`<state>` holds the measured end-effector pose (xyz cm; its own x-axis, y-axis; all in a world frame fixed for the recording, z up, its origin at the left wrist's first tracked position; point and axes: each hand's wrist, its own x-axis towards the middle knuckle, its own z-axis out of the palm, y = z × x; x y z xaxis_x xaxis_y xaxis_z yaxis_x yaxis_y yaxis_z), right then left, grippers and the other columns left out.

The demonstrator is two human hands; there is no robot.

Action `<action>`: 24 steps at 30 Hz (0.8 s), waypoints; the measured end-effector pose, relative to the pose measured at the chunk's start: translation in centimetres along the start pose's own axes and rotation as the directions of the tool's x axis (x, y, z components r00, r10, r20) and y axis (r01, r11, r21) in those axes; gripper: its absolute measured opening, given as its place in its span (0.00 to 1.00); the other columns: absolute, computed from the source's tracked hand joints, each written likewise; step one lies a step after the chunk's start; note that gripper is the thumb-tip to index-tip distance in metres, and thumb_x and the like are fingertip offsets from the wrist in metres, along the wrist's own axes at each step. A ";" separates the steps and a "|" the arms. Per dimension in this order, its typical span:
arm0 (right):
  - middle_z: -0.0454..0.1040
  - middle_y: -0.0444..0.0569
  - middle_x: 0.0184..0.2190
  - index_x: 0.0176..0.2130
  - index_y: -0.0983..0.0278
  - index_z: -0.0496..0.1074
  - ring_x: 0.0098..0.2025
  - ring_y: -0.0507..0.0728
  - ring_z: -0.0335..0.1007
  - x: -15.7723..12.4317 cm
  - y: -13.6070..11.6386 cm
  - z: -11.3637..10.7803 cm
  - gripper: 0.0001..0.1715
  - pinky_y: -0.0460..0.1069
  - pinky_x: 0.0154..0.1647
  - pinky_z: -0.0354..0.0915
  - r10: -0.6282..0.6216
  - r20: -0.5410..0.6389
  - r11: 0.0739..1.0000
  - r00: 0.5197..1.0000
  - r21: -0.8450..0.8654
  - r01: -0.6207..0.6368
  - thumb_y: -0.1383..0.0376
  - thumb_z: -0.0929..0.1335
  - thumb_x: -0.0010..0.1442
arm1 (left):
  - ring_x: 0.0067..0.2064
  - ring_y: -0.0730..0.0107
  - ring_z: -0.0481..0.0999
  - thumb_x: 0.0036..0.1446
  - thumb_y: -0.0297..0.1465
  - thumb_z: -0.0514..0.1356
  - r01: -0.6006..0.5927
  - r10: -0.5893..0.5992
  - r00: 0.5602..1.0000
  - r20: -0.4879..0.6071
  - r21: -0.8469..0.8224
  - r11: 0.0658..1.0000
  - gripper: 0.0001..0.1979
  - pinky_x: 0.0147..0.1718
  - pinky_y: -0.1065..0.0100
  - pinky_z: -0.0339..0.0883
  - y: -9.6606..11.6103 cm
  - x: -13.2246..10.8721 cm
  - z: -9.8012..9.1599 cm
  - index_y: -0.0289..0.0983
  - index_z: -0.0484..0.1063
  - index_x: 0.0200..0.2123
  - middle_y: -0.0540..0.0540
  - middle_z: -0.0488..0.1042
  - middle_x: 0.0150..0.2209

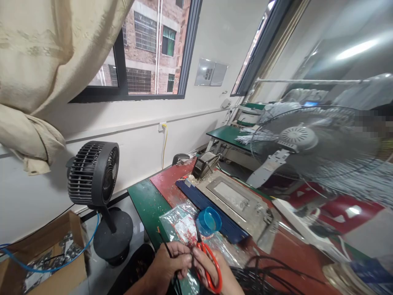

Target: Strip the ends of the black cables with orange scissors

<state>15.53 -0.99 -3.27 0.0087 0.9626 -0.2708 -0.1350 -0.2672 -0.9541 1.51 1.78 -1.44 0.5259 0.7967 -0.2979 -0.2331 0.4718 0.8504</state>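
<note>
At the front edge of the table my left hand (164,262) is closed on a thin black cable (165,242), whose stripped end sticks up past the fingers. My right hand (225,273) grips scissors with orange-red handles (218,268), their dark blades pointing away from me. The fingertips of both hands meet, and what lies between them is too small to make out. Just beyond the hands is a clear plastic bag (167,219) strewn with small red scraps. A round blue container (209,221) stands on it. More black cables (260,272) lie in loops at the right.
Behind the container sits a beige machine (236,196) with a dark blue front strip and a small black fan (206,164). A black floor fan (93,172) and a cardboard box (72,266) stand at the left. A large caged fan (297,139) spins at the right.
</note>
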 end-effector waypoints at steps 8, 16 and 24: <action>0.55 0.37 0.05 0.14 0.65 0.62 0.07 0.43 0.45 -1.2 -1.9 1.5 0.32 0.41 0.07 0.39 0.147 -0.036 0.980 0.988 0.142 -0.141 0.39 0.68 0.38 | 0.16 0.82 0.58 0.39 0.41 0.66 0.007 -0.007 1.000 0.016 -0.027 1.000 0.18 0.16 0.74 0.45 -0.1 0.0 0.1 0.31 0.70 0.24 0.51 0.67 0.17; 0.59 0.37 0.07 0.16 0.67 0.64 0.09 0.42 0.48 -2.0 -3.7 2.2 0.30 0.38 0.08 0.43 0.192 -0.049 0.953 0.980 0.249 -0.174 0.43 0.72 0.34 | 0.16 0.83 0.54 0.42 0.43 0.64 0.049 -0.042 0.995 0.086 -0.082 0.995 0.18 0.17 0.72 0.40 -0.1 0.0 0.1 0.33 0.68 0.21 0.53 0.62 0.15; 0.57 0.37 0.06 0.16 0.67 0.66 0.07 0.41 0.46 -1.6 -3.3 2.0 0.30 0.38 0.07 0.44 0.194 -0.033 0.953 0.981 0.243 -0.180 0.42 0.71 0.37 | 0.14 0.84 0.49 0.41 0.45 0.63 0.061 -0.058 0.993 0.098 -0.029 0.998 0.19 0.16 0.71 0.37 0.4 0.0 0.0 0.33 0.66 0.19 0.53 0.62 0.15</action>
<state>13.95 -1.59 0.54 0.0146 0.8906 -0.4546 -0.3709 -0.4174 -0.8296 1.44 1.94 -1.06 0.6162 0.7271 -0.3029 -0.2241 0.5305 0.8176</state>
